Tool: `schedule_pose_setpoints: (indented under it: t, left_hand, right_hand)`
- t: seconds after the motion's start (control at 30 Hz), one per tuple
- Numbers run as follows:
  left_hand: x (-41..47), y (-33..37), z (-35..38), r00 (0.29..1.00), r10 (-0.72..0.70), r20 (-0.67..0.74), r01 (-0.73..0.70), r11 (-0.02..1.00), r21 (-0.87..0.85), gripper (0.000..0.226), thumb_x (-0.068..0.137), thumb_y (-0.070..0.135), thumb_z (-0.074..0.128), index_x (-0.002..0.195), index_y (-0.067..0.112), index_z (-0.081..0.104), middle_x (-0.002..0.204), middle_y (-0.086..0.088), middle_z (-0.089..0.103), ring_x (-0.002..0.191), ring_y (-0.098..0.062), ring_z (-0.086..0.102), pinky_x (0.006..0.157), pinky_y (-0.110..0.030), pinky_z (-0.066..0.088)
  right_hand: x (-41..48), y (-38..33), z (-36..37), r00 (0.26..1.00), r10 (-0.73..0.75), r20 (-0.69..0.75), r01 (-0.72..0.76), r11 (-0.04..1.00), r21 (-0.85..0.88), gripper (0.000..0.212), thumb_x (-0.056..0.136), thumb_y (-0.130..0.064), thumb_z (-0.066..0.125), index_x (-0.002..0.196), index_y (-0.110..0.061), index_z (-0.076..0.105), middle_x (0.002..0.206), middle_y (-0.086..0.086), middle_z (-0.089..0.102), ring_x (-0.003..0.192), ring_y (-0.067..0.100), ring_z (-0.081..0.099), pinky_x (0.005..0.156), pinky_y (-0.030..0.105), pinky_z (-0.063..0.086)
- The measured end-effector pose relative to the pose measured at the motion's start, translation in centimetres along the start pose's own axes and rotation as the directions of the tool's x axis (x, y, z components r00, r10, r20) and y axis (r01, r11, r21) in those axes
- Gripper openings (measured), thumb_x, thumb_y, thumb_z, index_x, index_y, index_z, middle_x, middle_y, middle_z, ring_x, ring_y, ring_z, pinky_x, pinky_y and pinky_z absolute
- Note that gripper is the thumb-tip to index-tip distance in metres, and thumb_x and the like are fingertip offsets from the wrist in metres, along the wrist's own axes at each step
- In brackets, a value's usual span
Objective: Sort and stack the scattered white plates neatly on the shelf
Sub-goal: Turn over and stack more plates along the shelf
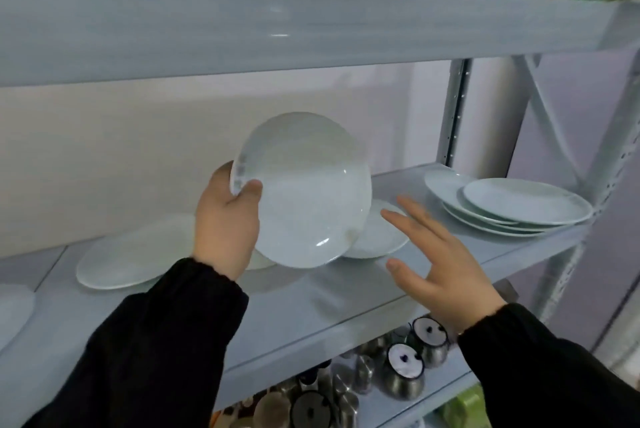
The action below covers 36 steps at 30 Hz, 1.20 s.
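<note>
**1. Your left hand** [227, 219]. It grips the held plate [304, 192] at its left rim, thumb pressed on the face and fingers curled behind. A black sleeve [156, 341] covers the arm to the wrist.

**2. Held plate.** White, round and glossy. It is clear of the shelf [311, 310] and tilted steeply with its face toward you, above the middle of the shelf.

**3. Your right hand** [440, 265]. It is released and grasps nothing, with fingers straight and spread and the palm turned toward the held plate. It sits just right of that plate's lower edge, apart from it, over the front part of the shelf.

**4. Middle plate** [374, 240]. White, lying flat on the shelf, partly hidden behind the held plate. Your right fingertips overlap it in the view, and you cannot tell whether they touch it.

**5. Stack of plates** [519, 209]. It stands at the right end of the shelf, near the upright post. The pile is loose and the top plate is shifted to the right. There are four or perhaps five plates, but the rims run together, so the count is unsure.

**6. Left plate** [131, 254]. White and flat on the shelf, left of your left wrist, with its right side covered by hand and sleeve.

**7. Edge plate** [14, 306]. White, at the far left of the shelf, cut off by the picture border.

**8. Upper shelf board** [277, 29]. Pale grey, running across the top, with blurred red and green goods standing on it.

**9. Metal pots** [405, 368]. They sit on the shelf below and have round lids with black knobs.
</note>
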<state>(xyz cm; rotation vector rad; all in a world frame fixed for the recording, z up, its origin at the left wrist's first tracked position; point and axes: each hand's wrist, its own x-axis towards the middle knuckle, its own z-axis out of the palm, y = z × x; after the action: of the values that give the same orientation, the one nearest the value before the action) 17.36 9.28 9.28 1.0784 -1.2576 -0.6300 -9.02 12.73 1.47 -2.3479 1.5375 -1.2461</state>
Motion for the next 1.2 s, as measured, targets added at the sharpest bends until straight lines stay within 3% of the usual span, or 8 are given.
schedule_pose_setpoints:
  t: [0.17,0.27,0.43,0.53,0.63,0.8,1.0,1.2]
  left_hand:
    - [3.8,-3.4,7.6,0.951,-0.293,0.096,0.308,0.917,-0.253,0.023,0.083,0.006,0.052,0.100,0.017,0.064,0.096,-0.007,0.071,0.088,-0.030,0.069,0.074,-0.043,0.059]
    - [4.8,-5.9,11.4,0.884,-0.427,0.189,0.466,0.829,-0.308,0.034,0.083,-0.003,0.045,0.112,0.005,0.060,0.106,-0.020,0.068,0.091,-0.035,0.068,0.068,-0.040,0.057]
    - [5.2,-9.2,15.4,0.820,-0.507,0.266,0.561,0.805,-0.196,0.043,0.078,-0.008,0.038,0.111,0.008,0.060,0.099,-0.016,0.069,0.087,-0.034,0.069,0.078,-0.049,0.057]
    - [6.5,-13.8,16.7,0.835,-0.489,0.252,0.500,0.866,0.022,0.053,0.063,0.010,0.046,0.112,0.024,0.059,0.105,-0.011,0.070,0.088,-0.030,0.069,0.084,-0.050,0.056]
    - [5.9,-12.6,16.5,0.875,-0.409,0.259,0.310,0.884,0.349,0.073,0.062,0.016,0.051,0.134,0.026,0.043,0.110,0.002,0.060,0.100,-0.028,0.062,0.094,-0.042,0.051]
    - [4.1,-9.6,16.1,0.839,-0.256,0.480,-0.201,0.675,0.710,0.059,0.081,0.014,0.056,0.139,0.020,0.044,0.141,-0.004,0.043,0.124,-0.022,0.048,0.100,-0.027,0.034]
    - [3.5,-10.1,15.8,0.805,-0.291,0.517,-0.279,0.583,0.763,0.038,0.088,0.028,0.047,0.122,0.016,0.058,0.130,-0.004,0.053,0.115,-0.023,0.053,0.096,-0.038,0.044]
    - [3.3,-10.0,15.3,0.825,-0.168,0.539,-0.348,0.600,0.720,0.058,0.090,0.057,0.046,0.139,0.024,0.047,0.141,0.001,0.047,0.129,-0.018,0.042,0.105,-0.033,0.033]
  right_hand:
    - [0.0,1.8,-1.4,1.000,-0.007,-0.028,0.006,0.999,-0.033,0.062,0.086,-0.049,0.056,0.144,-0.040,0.040,0.159,-0.015,0.022,0.146,-0.001,0.016,0.110,0.007,0.015]
    - [0.3,3.0,-2.0,1.000,0.004,-0.030,-0.006,0.997,-0.071,0.063,0.086,-0.049,0.057,0.145,-0.041,0.038,0.159,-0.015,0.020,0.146,0.001,0.015,0.112,0.009,0.015]
    - [1.3,4.9,-2.3,1.000,0.012,-0.008,-0.013,0.993,-0.120,0.063,0.086,-0.050,0.056,0.146,-0.038,0.039,0.160,-0.014,0.018,0.147,0.001,0.010,0.112,0.007,0.010]
    - [1.8,6.0,-2.2,1.000,0.027,-0.004,-0.027,0.991,-0.134,0.063,0.086,-0.050,0.056,0.146,-0.041,0.037,0.160,-0.014,0.017,0.147,0.001,0.010,0.113,0.011,0.012]
    - [2.1,6.8,-1.6,0.999,0.037,-0.012,-0.039,0.989,-0.140,0.063,0.086,-0.052,0.054,0.146,-0.041,0.037,0.160,-0.013,0.019,0.147,0.001,0.009,0.113,0.012,0.013]
    - [2.8,7.6,-0.5,1.000,0.024,-0.007,-0.025,0.988,-0.149,0.064,0.086,-0.053,0.054,0.146,-0.037,0.040,0.160,-0.007,0.021,0.149,0.005,0.009,0.116,0.017,0.016]
    - [3.0,7.7,-0.2,1.000,0.003,-0.019,-0.007,0.985,-0.170,0.063,0.087,-0.052,0.055,0.146,-0.035,0.041,0.160,-0.004,0.023,0.150,0.012,0.008,0.116,0.034,0.024]
    - [2.7,7.4,-0.1,1.000,0.005,-0.004,-0.006,0.987,-0.160,0.064,0.086,-0.051,0.055,0.146,-0.036,0.040,0.160,-0.004,0.022,0.150,0.011,0.007,0.117,0.034,0.025]
